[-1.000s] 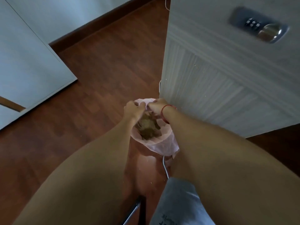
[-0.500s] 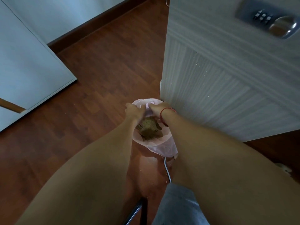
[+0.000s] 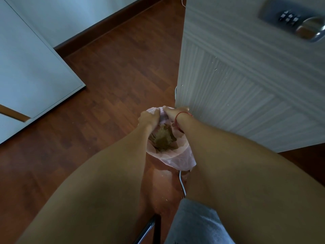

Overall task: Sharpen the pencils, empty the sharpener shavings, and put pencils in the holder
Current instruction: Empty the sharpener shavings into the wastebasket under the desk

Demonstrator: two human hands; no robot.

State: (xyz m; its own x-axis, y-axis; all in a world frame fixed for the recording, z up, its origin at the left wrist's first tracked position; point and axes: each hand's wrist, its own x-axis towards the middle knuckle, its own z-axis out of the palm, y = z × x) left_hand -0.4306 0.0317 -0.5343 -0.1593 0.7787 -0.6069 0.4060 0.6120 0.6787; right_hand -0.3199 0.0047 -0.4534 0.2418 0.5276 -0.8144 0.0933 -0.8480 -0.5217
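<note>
A pink plastic bag [image 3: 177, 158] stands open on the wooden floor, with a heap of brown shavings [image 3: 162, 138] inside. My left hand [image 3: 148, 118] and my right hand [image 3: 171, 112] meet over the bag's far rim. The fingers of both curl round a small pale object [image 3: 162, 117] held between them. It is mostly hidden, and I cannot tell whether it is the sharpener. A red string circles my right wrist. No pencils or holder are in view.
A pale ribbed door [image 3: 246, 88] with a keypad lock [image 3: 299, 23] stands right beside the bag. A white panel [image 3: 35, 67] lies at the left. A white cable [image 3: 182, 184] runs on the floor, and a black chair leg [image 3: 149, 229] is near me.
Both hands stay together over the bag and have shifted slightly toward its far rim. The view has drifted a little.
</note>
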